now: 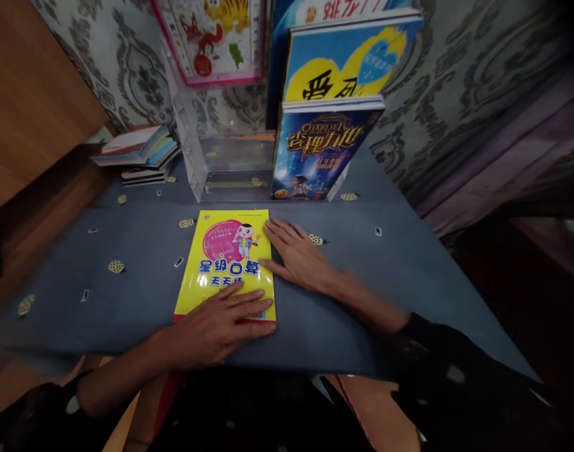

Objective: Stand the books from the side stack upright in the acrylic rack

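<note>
A yellow workbook (221, 251) with blue characters and a cartoon child lies flat on the blue table (385, 276) in front of me. My left hand (218, 323) rests flat on the book's near edge, fingers stretched out to the right. My right hand (299, 254) lies flat against the book's right edge, fingers spread and pointing left. Neither hand grips anything.
A clear plastic book stand (221, 157) at the back holds an upright dark blue book (318, 147) with larger blue and yellow books (348, 56) behind it. A low stack of books (139, 154) lies at back left. Small stickers dot the table.
</note>
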Tool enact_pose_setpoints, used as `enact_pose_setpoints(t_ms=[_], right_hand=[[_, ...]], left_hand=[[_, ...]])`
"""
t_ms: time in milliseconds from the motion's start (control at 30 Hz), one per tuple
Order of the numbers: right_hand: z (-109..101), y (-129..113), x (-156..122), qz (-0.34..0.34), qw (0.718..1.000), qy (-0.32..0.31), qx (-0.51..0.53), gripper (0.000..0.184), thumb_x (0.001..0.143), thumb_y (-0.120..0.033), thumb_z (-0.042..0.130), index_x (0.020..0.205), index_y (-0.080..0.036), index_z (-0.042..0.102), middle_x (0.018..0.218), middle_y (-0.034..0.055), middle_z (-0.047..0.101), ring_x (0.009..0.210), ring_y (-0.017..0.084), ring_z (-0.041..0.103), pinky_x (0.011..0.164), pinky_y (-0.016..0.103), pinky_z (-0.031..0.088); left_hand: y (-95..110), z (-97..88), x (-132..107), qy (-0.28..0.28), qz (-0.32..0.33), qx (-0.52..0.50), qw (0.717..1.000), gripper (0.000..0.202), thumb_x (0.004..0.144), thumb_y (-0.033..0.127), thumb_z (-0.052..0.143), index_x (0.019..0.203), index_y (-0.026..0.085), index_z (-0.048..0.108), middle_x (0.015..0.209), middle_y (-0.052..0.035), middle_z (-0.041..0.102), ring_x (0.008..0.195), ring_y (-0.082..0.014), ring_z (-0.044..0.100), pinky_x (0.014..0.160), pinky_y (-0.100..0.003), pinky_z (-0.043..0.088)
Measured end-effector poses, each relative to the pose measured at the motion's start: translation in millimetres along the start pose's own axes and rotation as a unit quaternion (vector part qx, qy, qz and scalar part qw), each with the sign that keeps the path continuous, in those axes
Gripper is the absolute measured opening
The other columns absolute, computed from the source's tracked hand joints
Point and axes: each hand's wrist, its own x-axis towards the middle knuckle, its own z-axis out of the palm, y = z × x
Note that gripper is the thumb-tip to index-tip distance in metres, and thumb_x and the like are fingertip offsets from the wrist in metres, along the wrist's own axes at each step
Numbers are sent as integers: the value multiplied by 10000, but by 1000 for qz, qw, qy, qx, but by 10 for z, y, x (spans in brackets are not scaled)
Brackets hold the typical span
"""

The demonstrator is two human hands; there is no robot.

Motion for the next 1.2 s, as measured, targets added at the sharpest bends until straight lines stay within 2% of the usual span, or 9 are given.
enact_pose_setpoints(t_ms=[100, 233, 400, 500, 633, 767, 900, 1033, 1200], right_hand=[[-13, -88, -164, -32, 999, -8, 7, 722, 978, -575, 416, 1517, -101, 341, 1552, 184, 405, 1467, 328, 312, 1177, 563, 279], [-38, -221, -371, -51, 998, -21, 15, 718, 984, -565, 413, 1533, -114, 311, 1564, 176, 387, 1480, 318, 285, 1176, 576, 285], [-43, -355, -581, -64, 997, -21, 31, 786, 958, -590, 465, 1546, -104, 278, 1564, 185, 381, 1480, 332, 282, 1173, 591, 291], [-44, -403, -651, -66, 997, -17, 34, 819, 950, -598, 483, 1560, -111, 235, 1569, 184, 372, 1481, 332, 279, 1167, 598, 302], [-52, -421, -671, -74, 997, -17, 25, 832, 956, -581, 487, 1565, -93, 199, 1567, 197, 369, 1475, 342, 290, 1148, 619, 322], [-50, -414, -669, -74, 997, -11, 22, 882, 942, -595, 511, 1584, -124, 133, 1573, 183, 361, 1470, 342, 303, 1163, 602, 314], [-40, -404, -670, -76, 997, -9, 18, 949, 924, -633, 513, 1592, -138, 57, 1583, 171, 347, 1465, 347, 310, 1166, 598, 313], [-44, -401, -666, -76, 997, -24, 4, 946, 932, -651, 477, 1592, -130, 42, 1590, 174, 328, 1472, 344, 295, 1168, 596, 319], [-73, -405, -660, -65, 997, -40, 18, 928, 935, -645, 476, 1595, -156, 45, 1600, 159, 307, 1482, 337, 272, 1187, 582, 300]], left_hand=[[-8, 44, -24, 22, 2, -3, 1000, 516, 898, 94, 517, 1380, 280, 519, 1495, -55, 509, 1414, -227, 428, 1201, -505, 285], [-7, 74, -39, 71, 8, -11, 997, 472, 912, 65, 486, 1334, 266, 553, 1393, -69, 594, 1359, -207, 478, 1180, -480, 329], [44, 28, -26, 142, 22, 19, 989, 301, 956, 114, 501, 1223, 200, 608, 1107, -94, 686, 1056, -224, 595, 972, -423, 506], [111, 8, -26, 147, 19, 49, 988, 261, 971, 119, 479, 1188, 164, 616, 1056, -96, 690, 979, -221, 593, 901, -385, 523], [233, 35, -81, 133, -5, 89, 987, 296, 987, 116, 425, 1220, 126, 606, 1092, -115, 701, 1044, -236, 593, 953, -397, 496], [305, 74, -266, 127, -45, 127, 983, 370, 954, 76, 396, 1275, 96, 579, 1174, -135, 697, 1134, -254, 587, 982, -416, 484], [263, 32, -574, 143, -74, 156, 975, 438, 898, 8, 377, 1276, 99, 578, 1175, -116, 705, 1138, -255, 600, 933, -415, 525], [175, -72, -833, 166, -108, 178, 964, 455, 880, -20, 366, 1227, 130, 618, 1116, -90, 718, 1082, -213, 618, 830, -331, 584], [93, -159, -864, 178, -116, 163, 964, 352, 930, 8, 392, 1146, 127, 644, 1025, -82, 723, 932, -185, 647, 750, -294, 605]])
